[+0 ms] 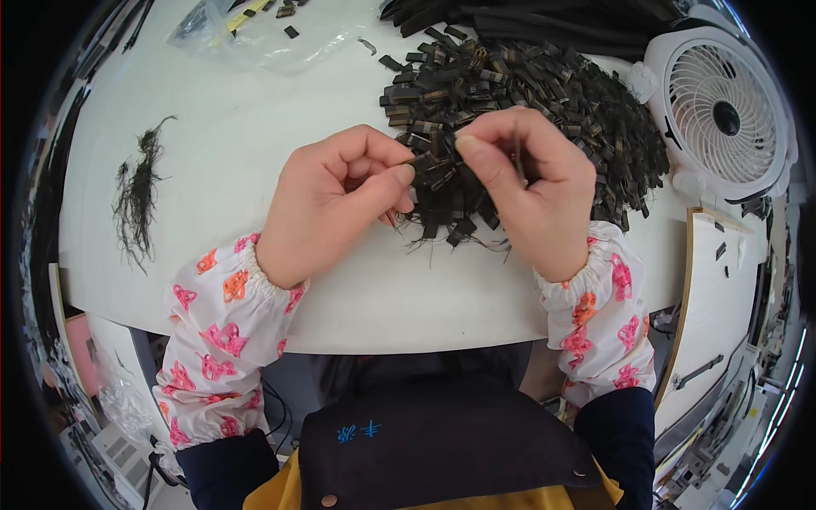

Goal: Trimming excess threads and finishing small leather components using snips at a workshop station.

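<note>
My left hand (344, 183) is closed, thumb and forefinger pinching the end of a small black fabric tab (419, 161) in front of the pile. To its right, my right hand (535, 174) is closed as well, with thumb and forefinger tips pressed together near the tab. What those tips grip is too small to make out. A thin greyish object (518, 151) shows inside the curled right fingers; its kind is unclear. Behind and below both hands spreads a large heap of black fabric tabs (586, 127), with loose threads along its near edge.
A white fan (727, 119) stands at the right of the white table (255, 110). Tangled black threads (140, 191) lie at the left. Far left of centre is a clear plastic bag (289, 47) with several tabs near it. Black cloth (535, 25) lies behind the heap.
</note>
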`<state>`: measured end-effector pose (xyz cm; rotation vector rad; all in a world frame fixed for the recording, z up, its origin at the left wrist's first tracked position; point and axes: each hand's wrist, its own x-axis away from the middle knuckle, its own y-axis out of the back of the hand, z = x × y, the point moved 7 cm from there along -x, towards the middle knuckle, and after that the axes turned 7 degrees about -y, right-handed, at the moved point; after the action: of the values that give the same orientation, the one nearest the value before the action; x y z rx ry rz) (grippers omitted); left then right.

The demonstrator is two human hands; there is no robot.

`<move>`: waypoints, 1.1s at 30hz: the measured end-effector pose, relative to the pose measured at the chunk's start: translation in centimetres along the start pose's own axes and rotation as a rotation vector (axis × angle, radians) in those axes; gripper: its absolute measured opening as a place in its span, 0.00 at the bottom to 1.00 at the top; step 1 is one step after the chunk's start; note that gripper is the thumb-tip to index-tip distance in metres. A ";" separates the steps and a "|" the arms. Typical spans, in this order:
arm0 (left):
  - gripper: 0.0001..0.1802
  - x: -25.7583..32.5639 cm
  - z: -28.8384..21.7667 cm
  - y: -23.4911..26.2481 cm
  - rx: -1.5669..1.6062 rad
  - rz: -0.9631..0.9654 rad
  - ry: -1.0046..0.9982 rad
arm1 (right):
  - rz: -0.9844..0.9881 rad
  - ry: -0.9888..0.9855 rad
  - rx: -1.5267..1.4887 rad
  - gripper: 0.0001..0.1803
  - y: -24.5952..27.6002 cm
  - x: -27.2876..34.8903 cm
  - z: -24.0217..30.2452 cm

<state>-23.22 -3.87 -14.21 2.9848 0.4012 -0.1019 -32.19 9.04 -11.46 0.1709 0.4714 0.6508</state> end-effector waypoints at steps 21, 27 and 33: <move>0.07 -0.2 2.1 -0.2 0.354 -0.013 0.216 | 0.052 0.354 0.480 0.17 -1.6 0.3 1.1; 0.05 -0.3 1.8 0.5 0.148 -0.011 0.126 | 0.072 0.278 0.416 0.14 -1.4 0.3 0.5; 0.02 -0.7 -4.3 5.1 -1.198 0.024 -0.694 | -0.056 0.125 0.202 0.13 0.8 0.0 0.1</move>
<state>-22.27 -8.38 -9.30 1.6346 0.2044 -0.6123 -32.63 9.68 -11.10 0.3076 0.6607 0.5605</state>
